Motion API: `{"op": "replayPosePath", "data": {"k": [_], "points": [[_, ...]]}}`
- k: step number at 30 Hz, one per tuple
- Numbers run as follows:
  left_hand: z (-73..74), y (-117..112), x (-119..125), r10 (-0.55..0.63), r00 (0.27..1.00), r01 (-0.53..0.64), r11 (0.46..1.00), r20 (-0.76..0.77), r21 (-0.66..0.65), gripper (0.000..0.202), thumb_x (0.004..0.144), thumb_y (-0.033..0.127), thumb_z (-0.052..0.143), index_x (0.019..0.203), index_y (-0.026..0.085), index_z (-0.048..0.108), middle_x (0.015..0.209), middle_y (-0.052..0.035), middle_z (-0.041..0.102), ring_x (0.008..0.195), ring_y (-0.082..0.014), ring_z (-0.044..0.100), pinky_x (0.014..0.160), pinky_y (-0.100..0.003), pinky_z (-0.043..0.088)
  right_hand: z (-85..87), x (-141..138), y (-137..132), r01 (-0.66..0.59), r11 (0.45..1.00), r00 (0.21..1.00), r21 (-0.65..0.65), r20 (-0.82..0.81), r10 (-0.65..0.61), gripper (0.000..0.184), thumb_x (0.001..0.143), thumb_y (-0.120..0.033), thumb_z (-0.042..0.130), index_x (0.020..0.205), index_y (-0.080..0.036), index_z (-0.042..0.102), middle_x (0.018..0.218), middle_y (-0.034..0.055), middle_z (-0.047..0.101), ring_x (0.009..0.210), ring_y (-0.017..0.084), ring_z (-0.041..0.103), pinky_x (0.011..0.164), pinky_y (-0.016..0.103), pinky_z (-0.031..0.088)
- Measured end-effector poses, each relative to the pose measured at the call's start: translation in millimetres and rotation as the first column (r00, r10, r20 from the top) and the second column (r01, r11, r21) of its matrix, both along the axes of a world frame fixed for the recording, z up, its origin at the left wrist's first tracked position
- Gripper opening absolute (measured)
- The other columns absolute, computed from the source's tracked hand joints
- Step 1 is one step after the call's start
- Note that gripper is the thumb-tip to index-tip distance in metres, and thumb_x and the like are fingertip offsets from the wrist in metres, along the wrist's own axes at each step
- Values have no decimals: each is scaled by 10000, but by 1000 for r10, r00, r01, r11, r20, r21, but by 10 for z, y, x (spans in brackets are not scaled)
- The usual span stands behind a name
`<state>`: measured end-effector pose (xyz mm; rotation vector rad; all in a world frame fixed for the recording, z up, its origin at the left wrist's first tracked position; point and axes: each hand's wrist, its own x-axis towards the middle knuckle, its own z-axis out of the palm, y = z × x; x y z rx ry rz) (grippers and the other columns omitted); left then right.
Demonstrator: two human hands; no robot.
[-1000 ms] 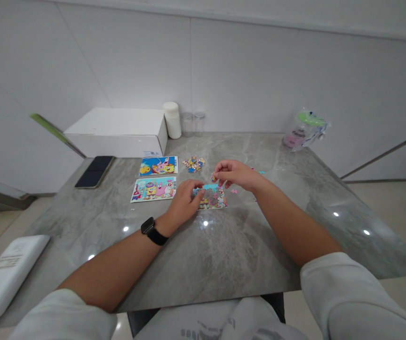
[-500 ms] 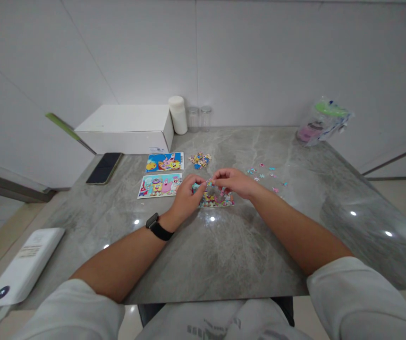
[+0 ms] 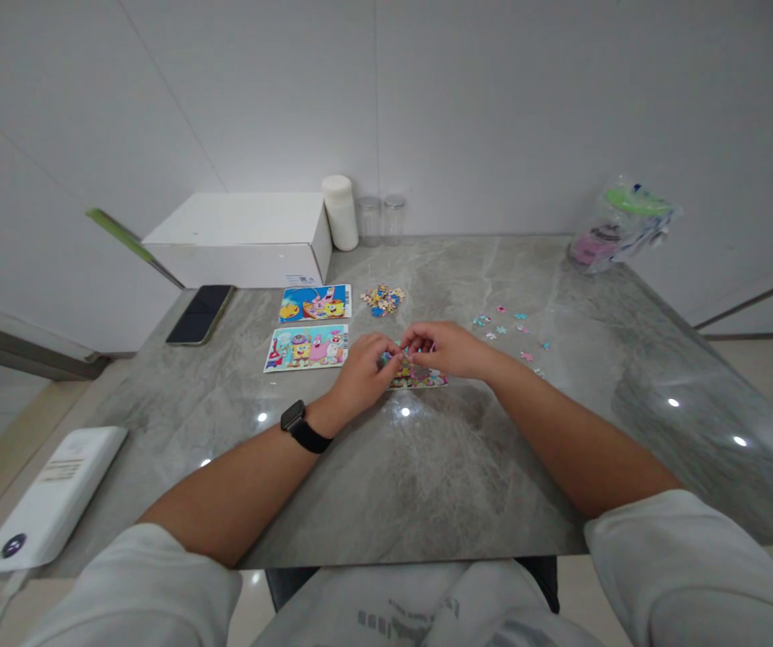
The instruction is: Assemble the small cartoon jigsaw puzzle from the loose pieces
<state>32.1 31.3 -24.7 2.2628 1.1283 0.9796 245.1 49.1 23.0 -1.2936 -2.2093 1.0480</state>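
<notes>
A partly assembled jigsaw puzzle (image 3: 420,381) with a colourful cartoon picture lies on the grey table, mostly covered by my hands. My left hand (image 3: 366,370) is at its left side, thumb and fingers closed together. From the right, my right hand (image 3: 446,349) reaches over it in a pinch. The fingertips of both hands meet around a small puzzle piece (image 3: 405,353), largely hidden by the fingers. Left of the puzzle lie two cartoon picture cards, a lower one (image 3: 306,349) and a blue upper one (image 3: 315,304).
Loose puzzle pieces (image 3: 501,330) are scattered to the right, and a pile of pieces (image 3: 382,300) sits behind my hands. Around the table are a phone (image 3: 200,314), white box (image 3: 231,265), white bottle (image 3: 340,216), two clear jars, bagged cup (image 3: 599,244) and power bank (image 3: 53,499).
Both hands have shifted slightly to the right over the puzzle, and the right fingers are more curled. The whole view has moved a little.
</notes>
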Motion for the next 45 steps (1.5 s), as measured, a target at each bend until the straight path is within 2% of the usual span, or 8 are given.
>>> {"op": "replayPosePath", "data": {"k": [8,10,13,17,21,27,37,45], "points": [[81,-80,6,25,998,-22,998,-65,52,158,1044,263,491,1000,209,633,994,-70,676,981,-239,619,905,-407,501,-124,77,94,9,1000,996,-22,93,-7,185,807,-143,647,950,-193,755,821,1,764,755,150,677,701,239,475],[148,-197,36,20,977,1,995,-212,100,157,1037,244,498,1058,208,649,1059,-91,687,1022,-267,610,926,-441,495,-169,105,138,62,995,997,-73,58,-57,165,806,-139,639,931,-191,735,774,-9,751,726,151,684,677,234,485],[228,-419,105,-87,888,156,981,-452,119,183,1029,228,510,1084,196,681,1137,-133,687,1041,-298,609,950,-481,495,-247,120,186,108,985,994,-132,9,-108,120,817,-157,647,920,-188,701,734,-16,733,677,149,690,626,227,485],[244,-628,160,-96,815,168,983,-572,73,235,1028,200,491,1157,160,684,1192,-182,678,1057,-333,624,893,-491,525,-338,102,208,107,988,994,-109,4,-107,84,823,-172,680,906,-185,687,735,-18,721,666,132,675,619,214,479],[191,-682,147,-94,811,115,993,-577,0,251,1030,235,506,1207,173,673,1247,-201,660,965,-319,667,761,-452,548,-354,84,203,117,991,993,-68,35,-115,86,827,-168,685,910,-187,700,760,-15,726,683,126,667,628,209,477],[199,-715,154,-141,801,137,989,-582,-51,258,1031,257,522,1232,194,672,1301,-180,650,931,-299,710,750,-422,564,-287,45,158,108,992,988,-64,116,-100,105,836,-155,680,920,-195,729,782,-10,750,686,137,676,623,222,474],[277,-731,172,-191,631,144,981,-752,-127,353,1055,210,411,1367,125,554,1355,-197,603,922,-246,717,763,-372,594,-270,-7,123,61,998,966,33,248,-68,95,866,-161,713,940,-190,764,858,10,784,768,136,696,693,219,461],[303,-727,167,-197,640,137,980,-743,-143,364,1054,213,400,1376,124,545,1336,-196,608,916,-251,721,755,-381,593,-267,-36,107,21,987,937,162,341,-76,97,873,-218,735,947,-210,797,922,16,797,822,157,688,735,249,438]]}}
